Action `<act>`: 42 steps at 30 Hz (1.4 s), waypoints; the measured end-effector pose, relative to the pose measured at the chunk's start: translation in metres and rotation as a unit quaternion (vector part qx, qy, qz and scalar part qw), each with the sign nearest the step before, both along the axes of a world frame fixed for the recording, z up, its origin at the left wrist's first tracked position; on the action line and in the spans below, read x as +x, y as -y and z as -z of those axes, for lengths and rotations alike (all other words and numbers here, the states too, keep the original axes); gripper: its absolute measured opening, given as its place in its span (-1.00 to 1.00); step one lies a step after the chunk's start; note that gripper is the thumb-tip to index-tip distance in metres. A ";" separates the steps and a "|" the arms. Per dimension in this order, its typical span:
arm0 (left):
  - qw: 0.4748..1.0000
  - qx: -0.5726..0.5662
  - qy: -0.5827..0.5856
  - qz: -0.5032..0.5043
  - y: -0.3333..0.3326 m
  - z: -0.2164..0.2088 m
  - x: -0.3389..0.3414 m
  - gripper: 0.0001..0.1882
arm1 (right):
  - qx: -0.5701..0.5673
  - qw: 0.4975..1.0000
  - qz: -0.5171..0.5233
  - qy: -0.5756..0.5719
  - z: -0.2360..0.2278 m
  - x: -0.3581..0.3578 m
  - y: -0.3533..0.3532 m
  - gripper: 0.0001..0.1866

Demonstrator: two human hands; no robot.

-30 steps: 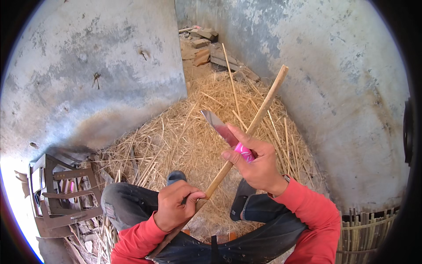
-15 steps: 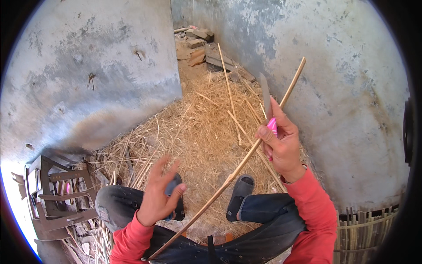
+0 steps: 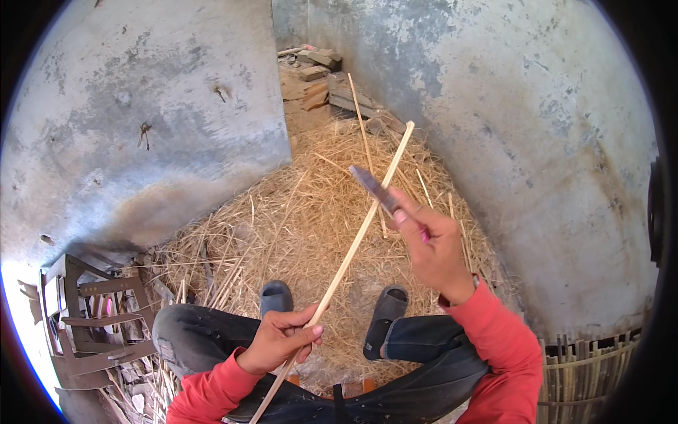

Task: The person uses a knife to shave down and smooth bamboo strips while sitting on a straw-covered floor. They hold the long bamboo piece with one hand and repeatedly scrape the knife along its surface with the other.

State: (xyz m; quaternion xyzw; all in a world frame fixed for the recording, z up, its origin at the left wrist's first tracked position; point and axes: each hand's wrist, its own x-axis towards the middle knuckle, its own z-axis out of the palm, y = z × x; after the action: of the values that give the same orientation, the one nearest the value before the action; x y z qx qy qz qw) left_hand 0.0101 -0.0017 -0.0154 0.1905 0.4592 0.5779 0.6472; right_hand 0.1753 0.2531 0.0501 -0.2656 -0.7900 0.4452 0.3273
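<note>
Head view, the only one. Left hand (image 3: 282,340), lower centre-left of the frame, is closing around a long pale strip (image 3: 352,247), thumb lying along it. The strip is running on a slant from the bottom edge, over the dark trousers (image 3: 424,381), to its squared tip in the upper centre-right. Right hand (image 3: 432,247), right of centre, is gripping a knife (image 3: 371,185); a bit of pink handle is showing between the fingers. The blade is pointing to the upper left and crossing the strip below its tip; whether the edge is touching I cannot tell.

Step in hand, by my reading: a blade stroke on the strip's upper length. The next move seems to be calling for a firm left hold, a steady blade angle, and left fingers staying clear of the edge.

Materials: strip looking like split bamboo or wood, narrow, straight, smooth and light. Blade flat, greyish, slightly blurred. Straw-coloured shavings (image 3: 304,205), thin and curling, are covering the centre ground. Grey walls (image 3: 551,141) are showing blotchy, worn plaster. A slatted fence-like piece (image 3: 586,381) is curving at lower right; a brown slatted frame (image 3: 106,320) is leaning at lower left.
</note>
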 end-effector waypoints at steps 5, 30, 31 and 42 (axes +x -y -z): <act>0.995 0.053 -0.086 0.011 0.010 0.011 0.012 -0.53 | 0.177 0.978 0.113 -0.013 -0.008 0.002 -0.041 -0.62; 0.994 0.008 -0.092 -0.055 0.003 -0.002 0.002 -0.52 | 0.207 0.977 -0.060 -0.002 0.019 -0.019 0.011 -0.62; 0.995 0.009 -0.087 -0.045 0.006 0.001 -0.002 -0.52 | 0.190 0.982 -0.016 0.011 0.012 -0.021 -0.006 -0.62; 0.996 0.035 -0.052 -0.056 -0.009 -0.015 -0.002 -0.56 | 0.170 0.972 -0.159 0.005 0.038 -0.021 0.067 -0.62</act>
State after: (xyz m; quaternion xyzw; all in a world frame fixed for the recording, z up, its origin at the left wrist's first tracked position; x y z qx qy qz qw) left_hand 0.0083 0.0070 0.0001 0.2167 0.4819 0.6179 0.5823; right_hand 0.1544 0.1861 0.0125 -0.0787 -0.8878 0.3495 0.2889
